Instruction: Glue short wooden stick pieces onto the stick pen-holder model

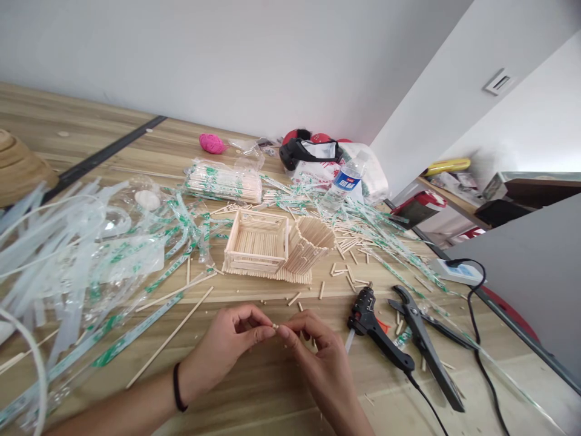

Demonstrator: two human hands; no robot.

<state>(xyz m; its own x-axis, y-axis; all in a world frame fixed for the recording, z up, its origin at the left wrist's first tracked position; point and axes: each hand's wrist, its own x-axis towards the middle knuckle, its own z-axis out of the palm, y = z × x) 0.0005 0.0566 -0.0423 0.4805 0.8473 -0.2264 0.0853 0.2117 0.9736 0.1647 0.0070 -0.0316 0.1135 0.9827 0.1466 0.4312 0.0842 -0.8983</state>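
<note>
My left hand [238,334] and my right hand [318,351] meet fingertip to fingertip over the near part of the table. Both are pinched closed around a tiny pale piece [275,327] that looks like wood, mostly covered by the fingers. Just beyond them stands a small box-like model [256,245] built of thin wooden sticks, with a curved stick wall [313,242] on its right side. Short cut sticks [322,290] lie between the model and my right hand. A black hot glue gun [376,333] rests to the right of that hand.
Black-handled cutters [426,345] lie right of the glue gun. Glue sticks [68,260] and torn wrappers [136,254] cover the left side. Behind the model are a pack of sticks [222,181], a water bottle [345,181] and pink yarn [212,143]. A power strip [458,272] sits at the right edge.
</note>
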